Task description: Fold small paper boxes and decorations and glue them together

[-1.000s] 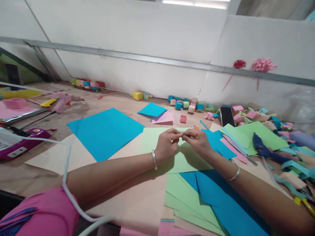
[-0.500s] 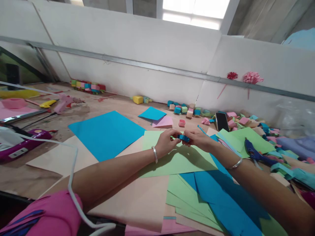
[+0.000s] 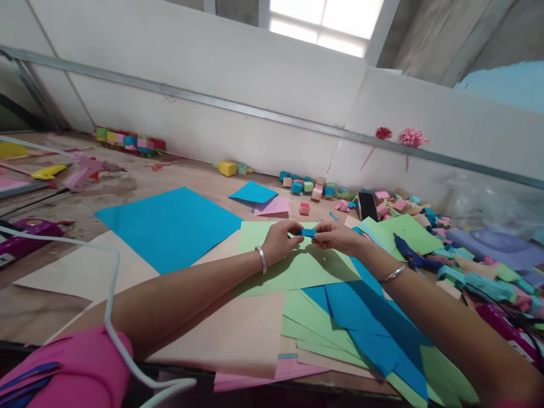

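Observation:
Between my two hands is a small folded piece of blue paper (image 3: 308, 233), held above a light green sheet (image 3: 297, 269). My left hand (image 3: 281, 241) pinches its left end between thumb and fingers. The right end is pinched by my right hand (image 3: 338, 236). Its exact folds are too small to make out. Just beyond the hands sit a small pink paper box (image 3: 304, 208) and a thin blue paper scrap (image 3: 334, 215).
Large blue paper (image 3: 174, 226) lies to the left, more sheets (image 3: 365, 323) at front right. A dark blue glue gun (image 3: 414, 255), a phone (image 3: 367, 205) and piled paper cubes are at right. A pink glue gun (image 3: 83, 170) rests at left; a white cable (image 3: 111, 283) crosses my left arm.
The view has swung slightly to the right. The blue piece now shows a flatter, broader side between my fingers, and the thin blue scrap lies apart from my right hand.

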### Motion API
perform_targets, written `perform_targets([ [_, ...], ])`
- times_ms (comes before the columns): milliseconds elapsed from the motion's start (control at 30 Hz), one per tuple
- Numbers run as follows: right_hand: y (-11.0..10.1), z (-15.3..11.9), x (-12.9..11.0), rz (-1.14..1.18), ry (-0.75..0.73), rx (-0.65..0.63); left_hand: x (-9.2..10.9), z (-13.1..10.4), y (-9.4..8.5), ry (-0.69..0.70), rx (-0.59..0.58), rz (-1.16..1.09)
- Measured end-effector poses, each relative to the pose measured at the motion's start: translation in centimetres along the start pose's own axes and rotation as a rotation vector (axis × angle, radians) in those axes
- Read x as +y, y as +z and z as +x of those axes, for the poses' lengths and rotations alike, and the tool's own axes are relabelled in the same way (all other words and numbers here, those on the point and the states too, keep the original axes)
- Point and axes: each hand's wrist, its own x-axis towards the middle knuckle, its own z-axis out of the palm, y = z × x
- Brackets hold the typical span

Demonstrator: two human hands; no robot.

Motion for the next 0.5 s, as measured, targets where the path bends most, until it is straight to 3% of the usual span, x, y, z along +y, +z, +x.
perform_targets([
  [200,1.7,-0.4,0.8,0.001,-0.039,0.080,0.6,-0.3,-0.2,0.109,-0.024,0.053],
  [367,3.1,-1.6,1.6,-0.082,-0.104,0.239,1.0,-0.6,-0.6,0.246,-0.083,0.121],
  [500,3.4,-3.0,1.6,-0.237,-0.181,0.442,1.3,-0.2,-0.7,0.152,-0.146,0.039],
])
